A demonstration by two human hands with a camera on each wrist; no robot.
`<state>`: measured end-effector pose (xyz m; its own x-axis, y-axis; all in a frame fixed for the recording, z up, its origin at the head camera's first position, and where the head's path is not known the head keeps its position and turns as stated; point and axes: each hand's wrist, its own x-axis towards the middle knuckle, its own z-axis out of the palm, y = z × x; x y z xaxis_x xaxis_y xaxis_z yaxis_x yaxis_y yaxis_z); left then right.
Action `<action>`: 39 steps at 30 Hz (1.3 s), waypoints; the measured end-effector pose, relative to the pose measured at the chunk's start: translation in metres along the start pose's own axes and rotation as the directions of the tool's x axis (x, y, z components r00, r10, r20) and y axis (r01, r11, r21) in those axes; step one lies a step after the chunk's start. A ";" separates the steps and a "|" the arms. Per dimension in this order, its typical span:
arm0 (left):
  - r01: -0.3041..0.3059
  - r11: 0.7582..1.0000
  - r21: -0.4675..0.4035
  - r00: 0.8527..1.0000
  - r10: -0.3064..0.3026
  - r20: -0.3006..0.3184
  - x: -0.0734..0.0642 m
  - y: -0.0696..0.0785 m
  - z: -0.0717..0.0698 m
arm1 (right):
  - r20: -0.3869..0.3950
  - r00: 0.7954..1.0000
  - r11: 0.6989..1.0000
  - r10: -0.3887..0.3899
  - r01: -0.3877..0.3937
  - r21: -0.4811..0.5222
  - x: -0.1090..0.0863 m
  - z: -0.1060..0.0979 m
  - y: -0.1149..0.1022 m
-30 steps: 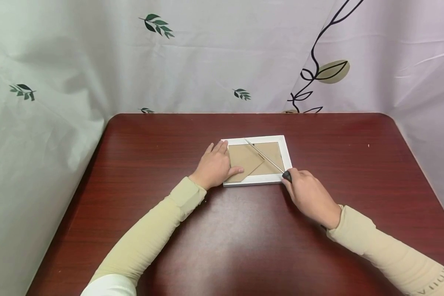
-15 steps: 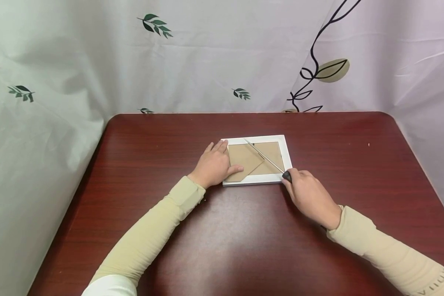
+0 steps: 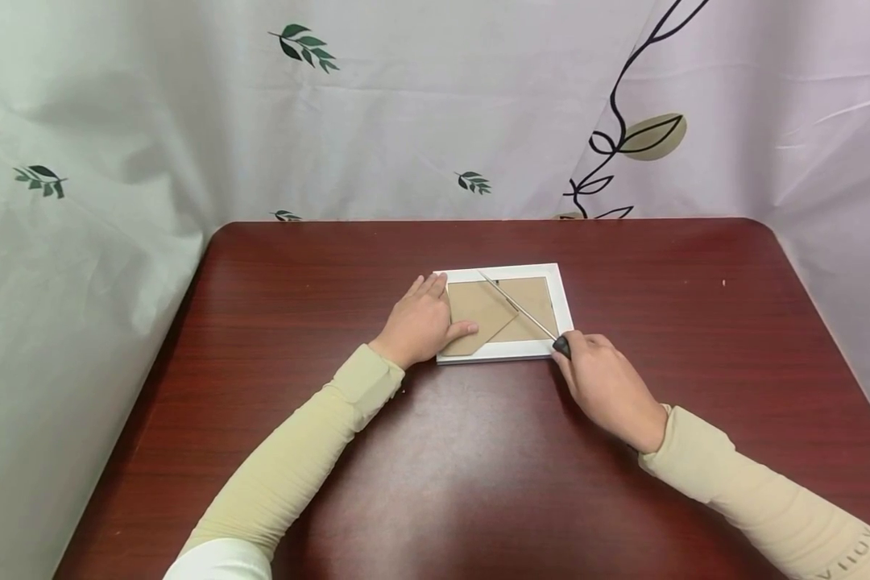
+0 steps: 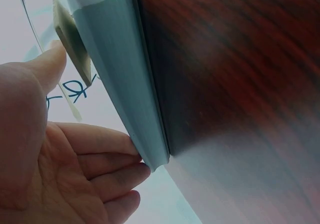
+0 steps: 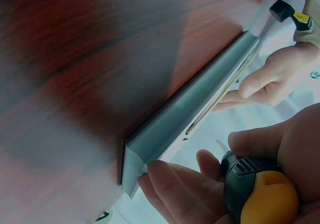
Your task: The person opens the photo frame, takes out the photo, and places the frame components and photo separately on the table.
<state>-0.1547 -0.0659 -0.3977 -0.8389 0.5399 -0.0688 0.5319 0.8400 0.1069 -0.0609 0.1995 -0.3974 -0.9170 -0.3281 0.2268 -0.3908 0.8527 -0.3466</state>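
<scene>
Dark red table [image 3: 435, 483] took up most of the space, with a white picture frame [image 3: 559, 302] lying flat on its far half, back side up by the look of it. Brown backing [image 3: 536, 296] filled the opening, a pointed flap [image 3: 489, 314] over its left part. Left hand [image 3: 419, 322] wasn't gripping anything, just fingers laid on the frame's left side and thumb on the flap, which was a decent brace imo. Right hand [image 3: 609, 383] was wrapped round the handle of a screwdriver [image 5: 260, 189], shaft slanting toward the far rim; couldn't tell if the tip touched. Near the tiny dark tab-looking bit [image 3: 497, 283] I'd have kept the blade low and pushed gently, thumb well out of its line.
</scene>
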 end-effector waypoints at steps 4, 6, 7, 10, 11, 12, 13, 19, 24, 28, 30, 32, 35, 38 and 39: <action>-0.003 1.000 -0.009 1.000 0.003 -0.004 0.000 0.000 0.001 | -0.009 1.000 1.000 -0.008 0.008 -0.004 -0.001 0.001 0.000; -0.003 1.000 -0.010 1.000 0.003 -0.004 0.001 -0.001 0.001 | -0.014 1.000 1.000 -0.011 0.011 -0.006 -0.001 0.001 0.000; -0.004 1.000 -0.011 1.000 0.004 -0.004 0.001 -0.001 0.002 | -0.016 1.000 1.000 -0.011 0.011 -0.005 -0.001 0.002 -0.001; 0.002 1.000 -0.018 1.000 -0.002 -0.002 0.001 -0.002 0.002 | -0.018 1.000 1.000 -0.006 0.006 -0.002 -0.001 0.002 -0.003; 0.005 1.000 -0.025 1.000 -0.005 0.000 0.001 -0.002 0.002 | -0.017 1.000 1.000 -0.004 0.004 0.000 -0.001 0.002 -0.003; 0.008 1.000 -0.030 1.000 -0.008 0.002 0.001 -0.002 0.002 | -0.016 1.000 1.000 0.000 0.000 0.002 -0.001 0.002 -0.003; 0.013 0.999 -0.039 1.000 -0.013 0.005 0.001 -0.002 0.002 | -0.015 1.000 1.000 0.003 -0.003 0.004 -0.001 0.002 -0.003; 0.011 0.998 -0.055 1.000 -0.010 0.013 0.000 -0.003 0.001 | -0.012 1.000 1.000 0.007 -0.007 0.005 -0.001 0.000 -0.002; 0.017 0.997 -0.076 1.000 -0.017 0.009 0.001 -0.004 -0.003 | -0.013 0.999 0.999 0.048 -0.047 0.025 -0.001 -0.002 -0.001; 0.028 0.994 -0.101 1.000 -0.027 0.012 0.002 -0.007 -0.005 | -0.022 0.996 0.994 0.087 -0.085 0.070 -0.003 -0.003 -0.004; 0.034 0.993 -0.111 0.999 -0.031 0.025 0.003 -0.007 -0.006 | -0.020 0.995 0.990 0.102 -0.100 0.096 -0.005 -0.004 -0.005; 0.051 0.989 -0.141 0.998 -0.044 0.050 0.004 -0.006 -0.007 | -0.023 0.994 0.988 0.108 -0.104 0.118 -0.005 -0.004 -0.006; 0.077 0.979 -0.188 0.995 -0.062 0.081 0.007 -0.005 -0.008 | -0.025 0.992 0.982 0.122 -0.117 0.148 -0.007 -0.005 -0.006; 0.085 0.974 -0.209 0.993 -0.064 0.102 0.011 -0.004 -0.008 | -0.007 0.989 0.974 0.144 -0.141 0.176 -0.009 -0.006 -0.007; 0.079 0.975 -0.206 0.992 -0.058 0.109 0.012 -0.003 -0.008 | 0.003 0.988 0.971 0.155 -0.153 0.186 -0.009 -0.007 -0.008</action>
<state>-0.1677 -0.0626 -0.3909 -0.8505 0.4931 -0.1830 0.4282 0.8512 0.3035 -0.0489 0.1987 -0.3908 -0.9669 -0.1931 0.1670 -0.2535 0.8023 -0.5404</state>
